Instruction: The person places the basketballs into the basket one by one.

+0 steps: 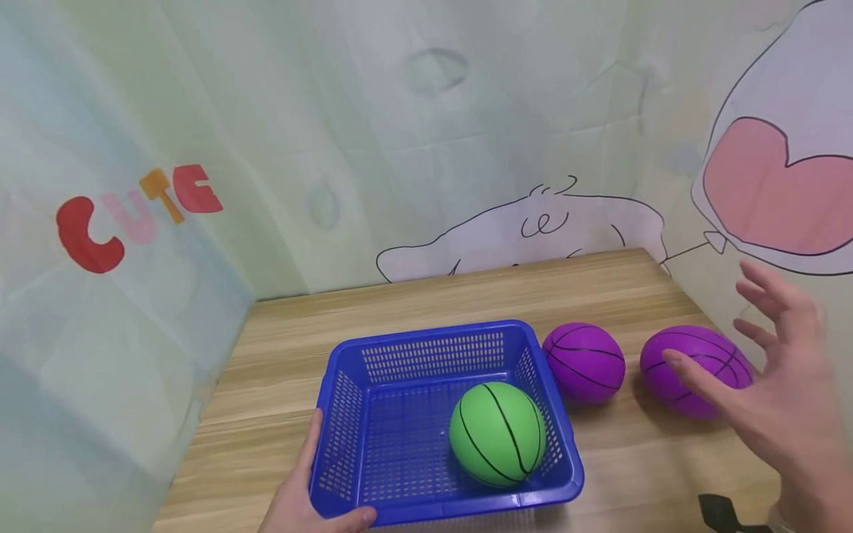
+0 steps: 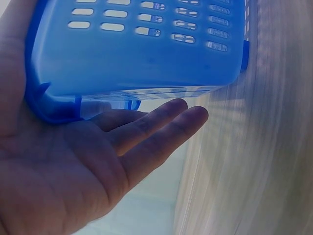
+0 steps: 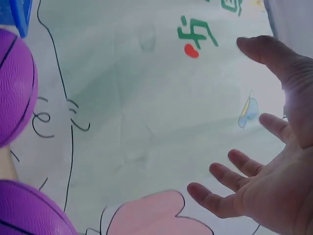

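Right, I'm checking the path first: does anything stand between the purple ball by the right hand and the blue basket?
Yes: the other purple ball sits between them, close beside the blue basket.

On the table (image 1: pixel 283 348), two balls (image 1: pixel 583 363) (image 1: pixel 700 344) lie right of the basket (image 1: pixel 406 429) holding another ball (image 1: pixel 496 433).
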Motion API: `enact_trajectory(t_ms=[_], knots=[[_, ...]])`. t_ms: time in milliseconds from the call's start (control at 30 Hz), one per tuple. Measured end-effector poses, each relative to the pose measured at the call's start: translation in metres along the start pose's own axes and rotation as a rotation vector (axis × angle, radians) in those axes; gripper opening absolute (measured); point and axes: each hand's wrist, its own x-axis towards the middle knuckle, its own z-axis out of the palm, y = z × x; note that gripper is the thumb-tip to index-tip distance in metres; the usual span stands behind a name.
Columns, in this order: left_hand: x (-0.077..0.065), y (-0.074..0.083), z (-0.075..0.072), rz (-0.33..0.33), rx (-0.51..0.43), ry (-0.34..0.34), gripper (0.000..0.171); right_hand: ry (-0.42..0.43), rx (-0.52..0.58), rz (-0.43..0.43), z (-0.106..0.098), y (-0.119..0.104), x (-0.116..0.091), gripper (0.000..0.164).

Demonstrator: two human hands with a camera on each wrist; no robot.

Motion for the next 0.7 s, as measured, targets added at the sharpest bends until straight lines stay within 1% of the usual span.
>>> enact_trajectory(t_ms=[167,267,300,400,500,633,700], knots=[[0.000,-0.001,0.000,0.002,-0.011,0.000,0.151,0.067,0.071,0.044,-0.012,0.015,0.009,0.135],[0.000,0.001,0.000,0.007,0.010,0.004,0.150,0.084,0.051,0.109,-0.018,0.026,0.012,0.135],[0.000,0.001,0.000,0.010,0.017,0.005,0.151,0.082,0.027,0.129,-0.020,0.031,0.012,0.134],[0.001,-0.001,-0.001,0.022,0.023,0.006,0.151,0.047,-0.067,0.205,-0.026,0.050,0.011,0.131],[0.003,-0.004,-0.001,0.027,0.026,0.006,0.152,-0.029,-0.146,0.285,-0.030,0.069,0.007,0.127],[0.004,-0.007,-0.001,0.035,0.039,0.011,0.152,-0.119,-0.172,0.383,-0.033,0.093,0.003,0.124],[0.004,-0.008,-0.001,0.043,0.031,0.011,0.153,-0.142,-0.174,0.415,-0.034,0.103,0.000,0.124]])
